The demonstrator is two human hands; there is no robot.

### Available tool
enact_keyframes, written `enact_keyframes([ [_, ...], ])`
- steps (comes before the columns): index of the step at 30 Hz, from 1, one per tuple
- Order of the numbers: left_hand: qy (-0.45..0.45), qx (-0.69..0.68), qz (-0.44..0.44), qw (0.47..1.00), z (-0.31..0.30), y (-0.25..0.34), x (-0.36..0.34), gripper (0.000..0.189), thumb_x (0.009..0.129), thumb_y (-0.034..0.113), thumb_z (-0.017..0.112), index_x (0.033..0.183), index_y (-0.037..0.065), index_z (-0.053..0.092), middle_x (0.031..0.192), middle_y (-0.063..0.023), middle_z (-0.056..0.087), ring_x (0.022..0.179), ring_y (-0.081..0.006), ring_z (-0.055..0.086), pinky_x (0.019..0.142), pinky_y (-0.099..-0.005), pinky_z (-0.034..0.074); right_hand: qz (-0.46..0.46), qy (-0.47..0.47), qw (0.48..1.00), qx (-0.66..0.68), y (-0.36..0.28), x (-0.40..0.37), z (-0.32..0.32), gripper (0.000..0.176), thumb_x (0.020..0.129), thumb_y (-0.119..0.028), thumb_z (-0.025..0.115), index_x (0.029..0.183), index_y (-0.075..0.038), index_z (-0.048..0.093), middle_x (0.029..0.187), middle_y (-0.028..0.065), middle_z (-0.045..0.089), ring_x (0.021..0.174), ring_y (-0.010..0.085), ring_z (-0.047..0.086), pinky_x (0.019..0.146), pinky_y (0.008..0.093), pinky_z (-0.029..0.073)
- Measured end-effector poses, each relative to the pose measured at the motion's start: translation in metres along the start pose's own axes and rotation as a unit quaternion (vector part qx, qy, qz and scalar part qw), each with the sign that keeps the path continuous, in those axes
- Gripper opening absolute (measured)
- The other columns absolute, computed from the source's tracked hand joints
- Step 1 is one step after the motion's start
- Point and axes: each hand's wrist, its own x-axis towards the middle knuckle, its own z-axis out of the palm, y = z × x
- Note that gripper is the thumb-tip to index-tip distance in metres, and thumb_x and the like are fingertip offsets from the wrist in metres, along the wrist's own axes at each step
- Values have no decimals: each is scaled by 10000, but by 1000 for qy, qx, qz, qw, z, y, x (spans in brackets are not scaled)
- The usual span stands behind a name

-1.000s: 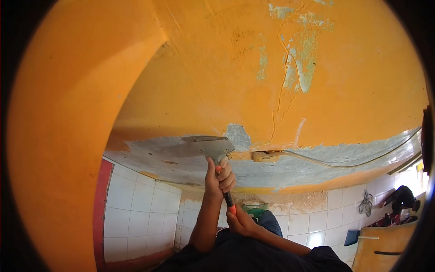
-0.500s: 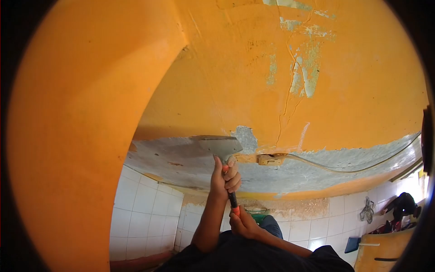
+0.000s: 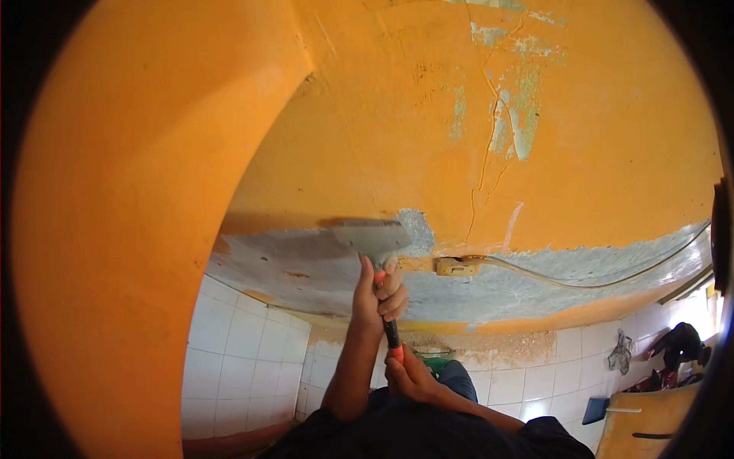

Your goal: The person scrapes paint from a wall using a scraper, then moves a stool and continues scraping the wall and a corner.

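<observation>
A wide-bladed scraper (image 3: 372, 236) with a black and red handle stands in the middle of the view, its blade edge against the orange wall (image 3: 367, 153) just above a bared grey strip (image 3: 306, 266). My left hand (image 3: 379, 291) is wrapped round the upper handle, close below the blade, thumb up along it. Lower down, my right hand (image 3: 410, 375) is closed round the red end of the same handle. A small grey patch of bare wall (image 3: 417, 232) lies right beside the blade.
Right of the scraper, a yellow socket box (image 3: 456, 265) carries a cable (image 3: 550, 284) running right. An orange wall edge (image 3: 138, 229) fills the left. White tiles (image 3: 229, 344) lie below. Dark items (image 3: 677, 348) and an orange surface (image 3: 650, 417) are at the lower right.
The scraper blade has moved slightly up the wall, from the edge of the grey strip onto the orange paint. Both hands keep their hold on the handle.
</observation>
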Motion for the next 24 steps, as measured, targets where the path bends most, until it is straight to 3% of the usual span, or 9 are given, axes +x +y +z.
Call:
enact_keyframes([
  [12,-43,-15,4,999,5,0,6,513,992,556,265,992,94,489,566,37,324,360,-68,260,315,-229,261,8,22,998,-53,-17,-8,-3,233,992,-257,449,1043,-31,428,685,72,571,588,192,583,551,338,453],
  [17,20,35,3,999,7,-1,1,506,992,562,262,969,105,478,558,51,309,360,-59,249,310,-218,250,7,16,1000,-22,-8,-6,-1,232,996,-261,442,1043,-34,424,691,66,567,576,176,567,547,326,452],
  [20,-18,18,4,1000,20,4,8,505,989,565,277,962,105,484,556,53,307,360,-57,248,311,-217,237,0,9,999,-34,-26,-5,0,228,999,-261,439,1040,-38,420,678,52,556,570,153,558,538,311,448],
  [24,19,34,6,999,14,0,4,502,996,552,263,964,103,485,559,51,309,362,-57,250,310,-215,251,-5,27,999,-27,-15,-7,-1,218,1000,-254,438,1040,-41,420,663,36,544,566,137,556,528,300,447],
])
